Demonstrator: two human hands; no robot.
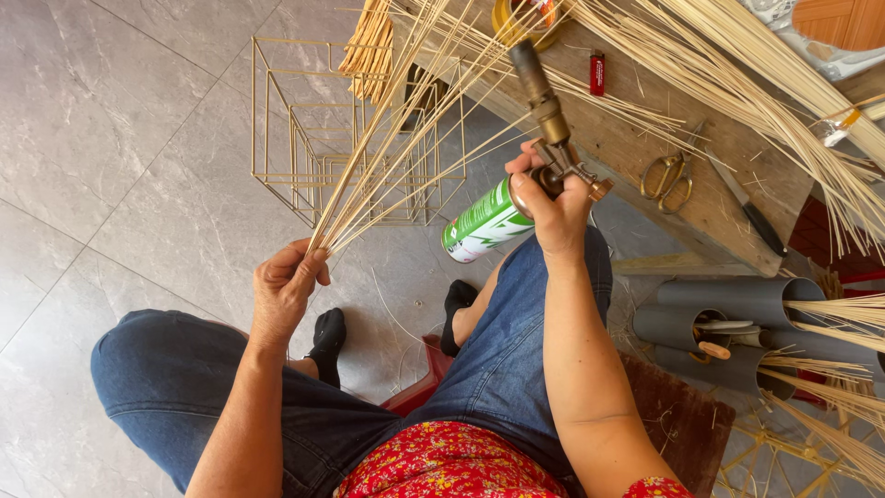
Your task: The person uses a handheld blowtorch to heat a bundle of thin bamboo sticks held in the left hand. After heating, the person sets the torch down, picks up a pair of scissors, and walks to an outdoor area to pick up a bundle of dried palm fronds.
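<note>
Right now, seen from the head camera:
Left hand: the left hand (pixel 288 281) is closed round the gathered ends of a bundle of thin bamboo strips (pixel 387 138), which fan up and away from the fist.
Right hand: the right hand (pixel 556 203) is wrapped round the valve of a gas torch (pixel 539 88), brass nozzle pointing up, green and white canister (pixel 481 223) hanging below, just above the right knee.
Strips: they spread across a wire frame (pixel 313 129) standing on the grey tiled floor (pixel 120 138).
Bench: a wooden bench (pixel 645 129) carries more loose strips, scissors (pixel 668 175), a knife (pixel 751 217) and a small red lighter (pixel 597 72).
Lower right: grey pipe tubes (pixel 737 309) hold tools and more strips.
Seat: the person sits in blue jeans over a red stool (pixel 419 387).
</note>
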